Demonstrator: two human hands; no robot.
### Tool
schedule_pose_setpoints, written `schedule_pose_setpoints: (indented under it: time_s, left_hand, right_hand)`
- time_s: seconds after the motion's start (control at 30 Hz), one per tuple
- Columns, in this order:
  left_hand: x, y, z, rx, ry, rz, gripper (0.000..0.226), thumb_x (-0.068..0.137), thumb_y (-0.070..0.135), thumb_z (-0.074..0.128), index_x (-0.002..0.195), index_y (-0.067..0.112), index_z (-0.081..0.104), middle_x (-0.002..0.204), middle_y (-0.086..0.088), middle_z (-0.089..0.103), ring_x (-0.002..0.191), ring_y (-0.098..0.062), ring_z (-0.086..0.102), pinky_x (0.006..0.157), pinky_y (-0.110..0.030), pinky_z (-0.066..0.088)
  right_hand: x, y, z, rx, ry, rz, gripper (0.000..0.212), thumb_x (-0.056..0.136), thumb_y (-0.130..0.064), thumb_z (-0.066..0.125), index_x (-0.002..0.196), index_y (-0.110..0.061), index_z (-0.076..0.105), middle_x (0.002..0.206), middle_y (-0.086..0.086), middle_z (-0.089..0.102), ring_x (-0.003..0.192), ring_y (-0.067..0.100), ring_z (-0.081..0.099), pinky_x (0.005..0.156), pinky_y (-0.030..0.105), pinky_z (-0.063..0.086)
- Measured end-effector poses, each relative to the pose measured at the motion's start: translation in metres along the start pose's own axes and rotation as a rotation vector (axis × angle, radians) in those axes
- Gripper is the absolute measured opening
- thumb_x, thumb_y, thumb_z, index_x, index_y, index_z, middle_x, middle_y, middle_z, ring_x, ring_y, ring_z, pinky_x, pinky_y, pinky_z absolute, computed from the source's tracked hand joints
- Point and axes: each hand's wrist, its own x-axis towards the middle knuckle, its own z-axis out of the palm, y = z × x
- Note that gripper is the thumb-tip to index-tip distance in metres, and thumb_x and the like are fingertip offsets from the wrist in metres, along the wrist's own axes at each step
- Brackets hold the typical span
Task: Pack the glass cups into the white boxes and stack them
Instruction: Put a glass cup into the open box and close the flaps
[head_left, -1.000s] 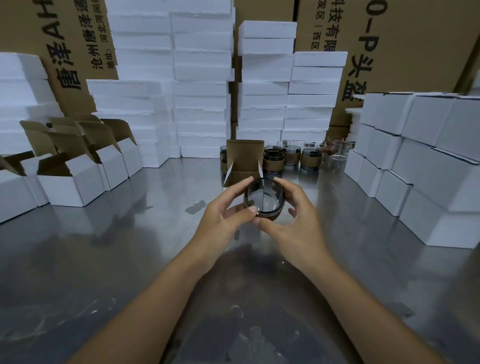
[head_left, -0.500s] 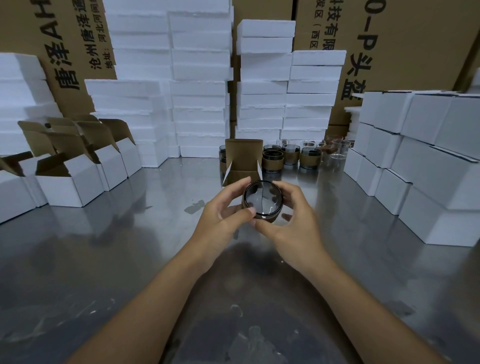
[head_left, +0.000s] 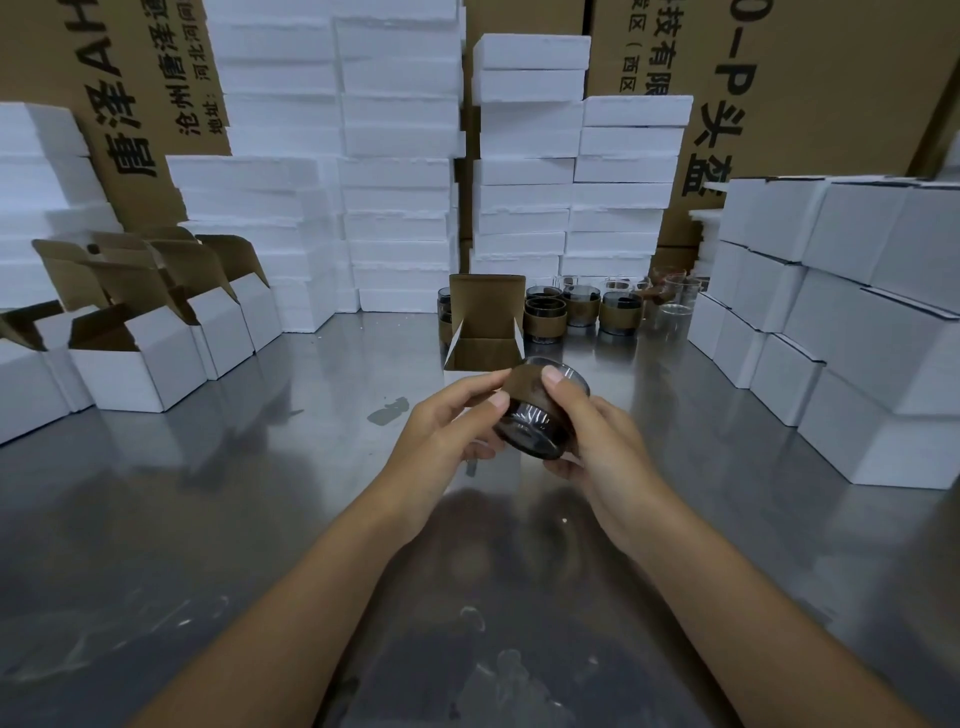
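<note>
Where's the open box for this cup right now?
Head view, centre: the open box stands just behind the held glass cup, waiting cups at its right.

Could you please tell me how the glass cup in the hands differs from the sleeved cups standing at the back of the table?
The held cup is tilted, base towards the camera; the back cups stand upright. Left hand and right hand grip the held cup above the table; the back cups rest on it, untouched. Both wear brown sleeves.
</note>
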Motion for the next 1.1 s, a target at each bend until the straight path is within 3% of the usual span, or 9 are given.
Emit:
schedule_pose_setpoints:
  time_s: [0.1, 0.23, 0.43, 0.6, 0.73, 0.87, 0.97, 1.1]
  left_hand:
    - [-0.0011, -0.0005, 0.0018, 0.025, -0.003, -0.005, 0.048, 0.073, 0.056, 0.053, 0.114, 0.033, 0.062, 0.104, 0.0, 0.066, 0.09, -0.022, 0.064, 0.079, -0.027, 0.055]
    - [-0.0022, 0.0013, 0.005, 0.019, -0.038, -0.043, 0.056, 0.065, 0.072, 0.055, 0.11, 0.039, 0.059, 0.104, 0.003, 0.066, 0.094, -0.019, 0.063, 0.074, -0.025, 0.052]
    - [-0.0033, 0.0046, 0.0075, 0.036, -0.046, -0.059, 0.064, 0.06, 0.073, 0.045, 0.108, 0.034, 0.057, 0.111, 0.0, 0.063, 0.096, -0.019, 0.061, 0.07, -0.022, 0.049]
    - [-0.0044, 0.0059, 0.0076, 0.023, -0.045, -0.051, 0.065, 0.059, 0.073, 0.046, 0.109, 0.033, 0.058, 0.108, 0.0, 0.063, 0.091, -0.015, 0.06, 0.067, -0.02, 0.047]
    - [-0.0034, 0.0029, 0.0062, -0.001, -0.009, -0.034, 0.061, 0.066, 0.065, 0.051, 0.118, 0.035, 0.056, 0.11, -0.001, 0.064, 0.098, -0.02, 0.063, 0.082, -0.033, 0.052]
    - [-0.0022, 0.0023, 0.0037, -0.065, 0.038, -0.006, 0.052, 0.073, 0.048, 0.057, 0.121, 0.028, 0.058, 0.117, -0.003, 0.064, 0.108, -0.017, 0.061, 0.093, -0.036, 0.05]
    - [-0.0018, 0.0014, 0.0032, -0.049, 0.041, 0.003, 0.027, 0.087, 0.031, 0.056, 0.113, 0.035, 0.061, 0.117, 0.003, 0.064, 0.113, -0.014, 0.058, 0.101, -0.039, 0.045]
    - [-0.001, -0.0003, 0.0027, -0.05, 0.038, 0.011, 0.031, 0.095, 0.012, 0.05, 0.117, 0.033, 0.058, 0.121, 0.003, 0.063, 0.118, -0.015, 0.056, 0.106, -0.041, 0.041]
  right_hand:
    - [-0.0004, -0.0015, -0.0003, -0.007, -0.057, 0.044, 0.052, 0.071, -0.063, 0.057, 0.096, -0.019, 0.07, 0.09, 0.004, 0.074, 0.083, 0.013, 0.067, 0.065, 0.025, 0.046]
    - [-0.0007, -0.0021, 0.002, 0.006, -0.099, 0.107, 0.04, 0.074, -0.066, 0.052, 0.074, -0.033, 0.075, 0.087, 0.002, 0.074, 0.09, 0.018, 0.066, 0.072, 0.028, 0.047]
    - [-0.0005, -0.0018, 0.0025, 0.017, -0.083, 0.178, 0.047, 0.073, -0.069, 0.051, 0.081, -0.026, 0.071, 0.085, 0.001, 0.073, 0.081, 0.015, 0.063, 0.06, 0.025, 0.043]
    - [0.0005, -0.0005, 0.0027, 0.008, -0.083, 0.184, 0.048, 0.071, -0.07, 0.052, 0.078, -0.026, 0.071, 0.085, 0.003, 0.073, 0.08, 0.016, 0.063, 0.06, 0.025, 0.044]
    - [-0.0005, -0.0016, 0.003, -0.007, -0.082, 0.106, 0.052, 0.062, -0.073, 0.057, 0.079, -0.026, 0.074, 0.085, 0.002, 0.074, 0.079, 0.013, 0.065, 0.064, 0.026, 0.046]
    - [-0.0008, 0.0002, 0.0031, 0.049, 0.002, -0.052, 0.072, 0.044, -0.069, 0.065, 0.097, -0.019, 0.068, 0.086, -0.005, 0.074, 0.081, 0.006, 0.069, 0.065, 0.022, 0.046]
    - [-0.0005, 0.0, 0.002, 0.104, 0.034, -0.139, 0.072, 0.041, -0.057, 0.073, 0.102, -0.018, 0.065, 0.081, -0.009, 0.074, 0.078, 0.002, 0.069, 0.061, 0.016, 0.048]
    - [0.0026, 0.0026, -0.0005, 0.109, 0.01, -0.214, 0.055, 0.046, -0.046, 0.076, 0.095, -0.022, 0.066, 0.088, -0.01, 0.074, 0.087, 0.005, 0.069, 0.069, 0.016, 0.052]
